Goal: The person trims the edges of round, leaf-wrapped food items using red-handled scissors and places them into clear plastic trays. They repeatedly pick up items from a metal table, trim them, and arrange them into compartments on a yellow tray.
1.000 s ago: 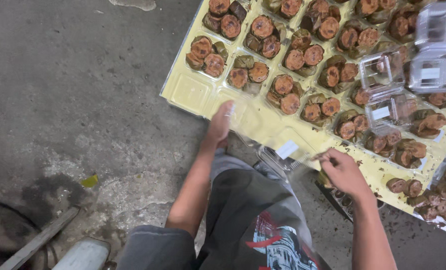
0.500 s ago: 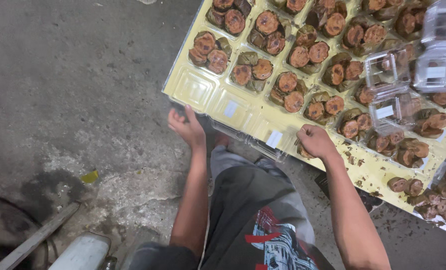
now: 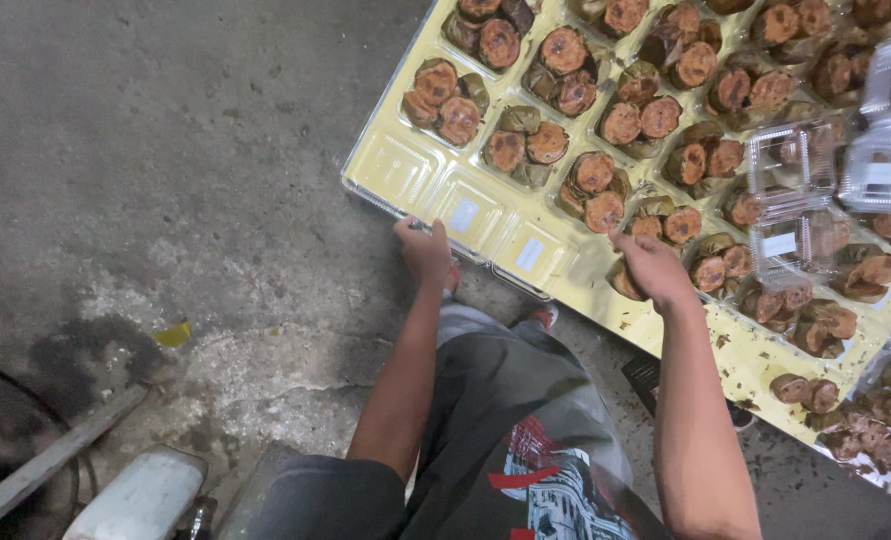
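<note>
1. Gripping the near edge of a clear plastic clamshell container [image 3: 466, 215], the left hand [image 3: 424, 250] is curled with its fingers closed over the rim, just beside a white label on the lid.
2. That container lies flat on the yellow sheet [image 3: 766, 365], its lid panels empty and see-through, running from the left hand across toward the right hand.
3. Reaching further out, the right hand [image 3: 654, 268] rests loosely curved over a leaf-cupped brown cake [image 3: 626, 280] at the sheet's near edge; whether the fingers pinch it or only touch it cannot be told.
4. Just beyond both hands, groups of brown cakes in green leaf cups [image 3: 526, 148] sit in rows on the sheet, mostly two or three together.
5. Out past the right hand and to its right, small clear boxes [image 3: 791, 170] stand among the cakes, some open, some with white labels.
6. Left of the left hand is bare, stained concrete floor [image 3: 166, 150], with a small yellow scrap [image 3: 173, 334] lying well apart from the hand.
7. Below the hands are the person's grey shorts [image 3: 506, 400] with a red and white print, and a red sandal [image 3: 543, 317] peeks out just beside the container's edge.
8. Nearest the camera on the left lie a wooden stick [image 3: 46, 465] and a pale plastic object [image 3: 141, 498].
</note>
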